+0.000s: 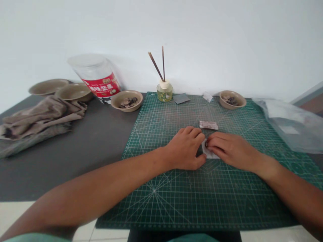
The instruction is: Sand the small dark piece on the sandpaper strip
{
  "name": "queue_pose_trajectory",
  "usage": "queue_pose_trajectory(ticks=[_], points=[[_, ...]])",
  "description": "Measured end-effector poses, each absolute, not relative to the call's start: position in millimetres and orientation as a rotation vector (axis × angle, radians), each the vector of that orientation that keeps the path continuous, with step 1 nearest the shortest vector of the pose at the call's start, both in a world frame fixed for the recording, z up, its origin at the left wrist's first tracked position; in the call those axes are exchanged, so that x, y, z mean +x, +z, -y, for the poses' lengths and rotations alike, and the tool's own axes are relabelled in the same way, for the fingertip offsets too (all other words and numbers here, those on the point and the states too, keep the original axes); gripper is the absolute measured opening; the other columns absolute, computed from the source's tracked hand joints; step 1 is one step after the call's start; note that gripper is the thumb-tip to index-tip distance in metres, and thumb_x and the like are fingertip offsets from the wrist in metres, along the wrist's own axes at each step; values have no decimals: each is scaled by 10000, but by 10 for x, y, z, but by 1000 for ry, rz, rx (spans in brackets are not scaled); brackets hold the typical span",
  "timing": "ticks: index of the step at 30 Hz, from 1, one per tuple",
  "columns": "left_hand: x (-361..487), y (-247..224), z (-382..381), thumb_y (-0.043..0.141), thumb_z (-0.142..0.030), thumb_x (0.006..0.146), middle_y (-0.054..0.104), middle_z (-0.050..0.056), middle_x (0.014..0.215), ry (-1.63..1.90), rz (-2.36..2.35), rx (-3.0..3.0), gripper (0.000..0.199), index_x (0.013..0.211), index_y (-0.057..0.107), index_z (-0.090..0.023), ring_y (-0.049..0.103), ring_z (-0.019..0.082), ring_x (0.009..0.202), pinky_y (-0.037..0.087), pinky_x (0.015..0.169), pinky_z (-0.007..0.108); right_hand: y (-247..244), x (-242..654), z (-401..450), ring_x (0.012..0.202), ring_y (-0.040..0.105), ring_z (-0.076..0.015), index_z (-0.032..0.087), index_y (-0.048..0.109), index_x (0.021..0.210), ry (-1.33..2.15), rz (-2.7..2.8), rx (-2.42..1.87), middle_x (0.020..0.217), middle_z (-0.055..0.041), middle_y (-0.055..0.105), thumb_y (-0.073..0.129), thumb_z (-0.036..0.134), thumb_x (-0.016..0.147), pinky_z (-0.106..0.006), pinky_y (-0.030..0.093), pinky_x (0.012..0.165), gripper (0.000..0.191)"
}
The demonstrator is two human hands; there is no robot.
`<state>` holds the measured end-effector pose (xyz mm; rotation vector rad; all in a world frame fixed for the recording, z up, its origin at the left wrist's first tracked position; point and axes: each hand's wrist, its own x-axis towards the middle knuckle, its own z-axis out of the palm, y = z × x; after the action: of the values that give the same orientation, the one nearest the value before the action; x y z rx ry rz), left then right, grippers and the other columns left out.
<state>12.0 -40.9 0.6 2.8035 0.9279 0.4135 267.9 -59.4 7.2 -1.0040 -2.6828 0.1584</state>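
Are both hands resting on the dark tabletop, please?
No, the left hand and right hand both rest on the green cutting mat, around a folded white paper.

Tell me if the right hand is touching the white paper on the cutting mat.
Touching. The head view shows the right hand with its fingers lying over the white folded paper on the green cutting mat.

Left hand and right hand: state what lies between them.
In the head view, a white paper lies between the left hand and right hand.
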Motion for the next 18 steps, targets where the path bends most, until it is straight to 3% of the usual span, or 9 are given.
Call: queue_pose_trajectory(ticks=[5, 12, 18], points=[[119, 25, 420, 615, -476, 979, 685, 161, 1386, 389, -918, 2810, 404, 1218, 633, -151, 603, 365, 1293, 516, 1143, 536, 100, 2712, 629, 902, 762, -205, 257, 722, 1004, 382, 2671, -930, 1044, -42, 794, 597, 212, 1093, -357, 597, 801, 160], [137, 24, 425, 619, -469, 964, 695, 151, 1350, 393, -951, 2810, 378, 1193, 628, -168, 605, 368, 1271, 532, 1117, 548, 86, 2659, 601, 912, 750, -245, 248, 718, 983, 236, 2604, -1045, 1021, -67, 792, 622, 218, 1066, -382, 573, 808, 131], [152, 21, 442, 615, -474, 968, 689, 151, 1374, 386, -968, 2815, 396, 1199, 635, -153, 608, 358, 1281, 523, 1140, 526, 135, 2754, 627, 869, 734, -198, 249, 684, 994, 477, 2707, -957, 1024, -46, 763, 581, 225, 1102, -333, 552, 761, 152]])
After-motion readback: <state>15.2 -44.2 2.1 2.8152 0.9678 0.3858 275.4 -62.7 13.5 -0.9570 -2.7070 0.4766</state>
